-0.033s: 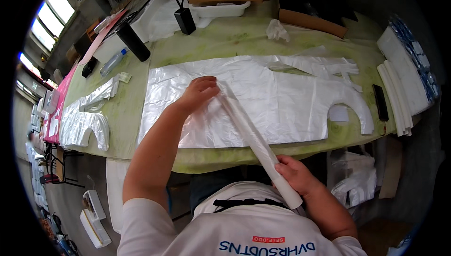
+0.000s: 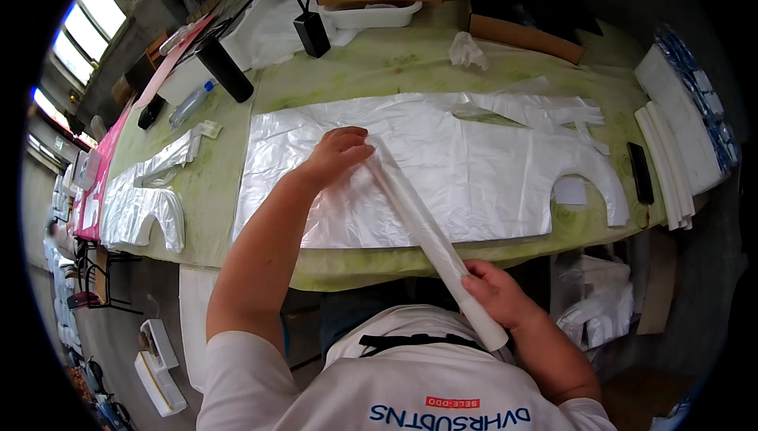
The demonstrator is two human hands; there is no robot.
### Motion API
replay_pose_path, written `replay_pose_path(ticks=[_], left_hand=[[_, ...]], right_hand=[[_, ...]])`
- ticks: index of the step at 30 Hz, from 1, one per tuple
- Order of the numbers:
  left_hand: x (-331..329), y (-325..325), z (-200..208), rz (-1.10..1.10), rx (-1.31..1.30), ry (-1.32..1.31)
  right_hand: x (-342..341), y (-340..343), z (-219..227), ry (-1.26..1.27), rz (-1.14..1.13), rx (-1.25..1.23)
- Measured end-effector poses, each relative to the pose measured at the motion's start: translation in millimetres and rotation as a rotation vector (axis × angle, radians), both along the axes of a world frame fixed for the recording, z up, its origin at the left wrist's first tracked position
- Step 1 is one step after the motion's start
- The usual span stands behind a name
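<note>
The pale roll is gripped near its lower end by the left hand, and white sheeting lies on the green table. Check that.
Wrong hand: the head view shows the right hand gripping the pale roll near its lower end; the left hand is by its upper end. The white sheeting does lie on the green table.

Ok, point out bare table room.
Green tablecloth shows bare left of the large white plastic sheet, up to the smaller white plastic piece, and beyond that sheet, between the upright black box and crumpled translucent plastic. Crowded: that sheet, under the left hand and long whitish plastic roll, and the right edge, with a flat black slab and long white bundles.
</note>
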State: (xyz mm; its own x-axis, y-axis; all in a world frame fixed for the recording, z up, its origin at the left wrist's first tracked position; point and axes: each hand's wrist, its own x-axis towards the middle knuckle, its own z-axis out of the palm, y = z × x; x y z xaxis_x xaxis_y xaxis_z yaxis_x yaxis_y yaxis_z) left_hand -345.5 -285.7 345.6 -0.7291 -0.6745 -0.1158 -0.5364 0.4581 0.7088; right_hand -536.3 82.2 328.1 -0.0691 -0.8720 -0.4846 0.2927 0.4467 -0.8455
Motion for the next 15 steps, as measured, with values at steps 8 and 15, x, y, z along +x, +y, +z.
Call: replay_pose_path(ticks=[8, 15], left_hand=[[-29.5, -1.2, 23.3, -0.006, 0.339, -0.001], [-42.0, 3.0, 19.5, 0.274, 0.367, -0.038]], right_hand=[[-1.3, -2.2, -14.9, 0.276, 0.035, -0.134], [4.0, -0.9, 14.7, 0.307, 0.13, 0.03]])
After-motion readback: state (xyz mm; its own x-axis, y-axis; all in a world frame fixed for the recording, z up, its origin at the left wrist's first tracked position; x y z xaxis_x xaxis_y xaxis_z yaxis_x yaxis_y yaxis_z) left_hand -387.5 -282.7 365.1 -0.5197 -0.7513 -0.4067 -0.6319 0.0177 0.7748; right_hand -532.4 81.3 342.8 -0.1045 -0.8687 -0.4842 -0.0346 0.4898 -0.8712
